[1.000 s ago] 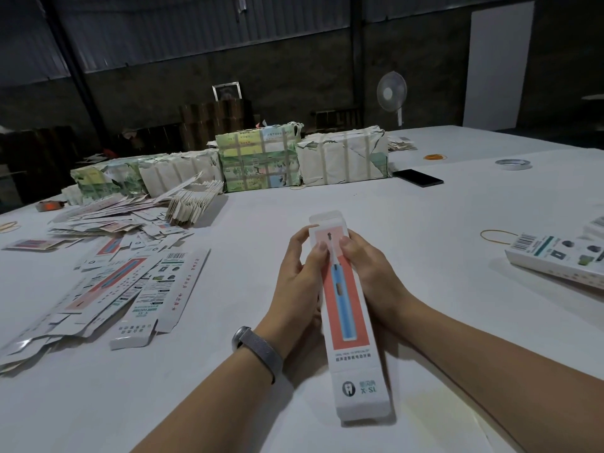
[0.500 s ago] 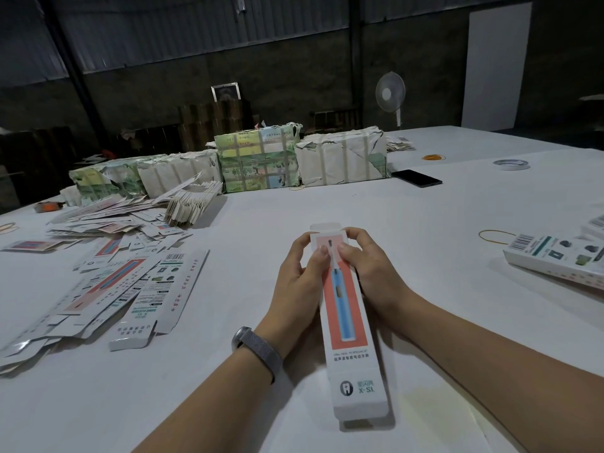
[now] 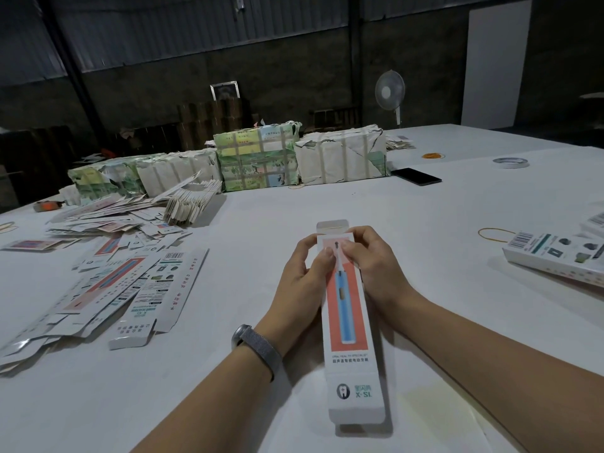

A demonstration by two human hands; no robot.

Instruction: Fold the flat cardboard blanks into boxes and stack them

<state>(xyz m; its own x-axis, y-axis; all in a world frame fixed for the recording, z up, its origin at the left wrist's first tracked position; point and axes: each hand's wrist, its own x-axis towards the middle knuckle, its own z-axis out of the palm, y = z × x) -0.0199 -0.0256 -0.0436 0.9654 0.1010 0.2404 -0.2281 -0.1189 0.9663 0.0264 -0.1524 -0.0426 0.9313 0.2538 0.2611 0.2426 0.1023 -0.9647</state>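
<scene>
A long narrow white box (image 3: 346,325) with a red panel and a blue toothbrush picture lies lengthwise on the white table (image 3: 425,230) in front of me. My left hand (image 3: 304,279) grips its far end from the left, thumb on the top face. My right hand (image 3: 372,259) holds the same end from the right, fingers curled over the top edge. A white end flap (image 3: 331,226) sticks out beyond my fingers. Flat printed blanks (image 3: 108,282) lie scattered at the left. Folded boxes (image 3: 555,259) lie at the right edge.
Wrapped bundles (image 3: 261,158) stand in a row at the back of the table. A black phone (image 3: 415,176), a tape roll (image 3: 510,162) and rubber bands (image 3: 492,233) lie at the right. A fan (image 3: 389,93) stands behind the table.
The box has slid a little toward me. The far end flap has folded down from upright, and my right fingers have curled over the box's end.
</scene>
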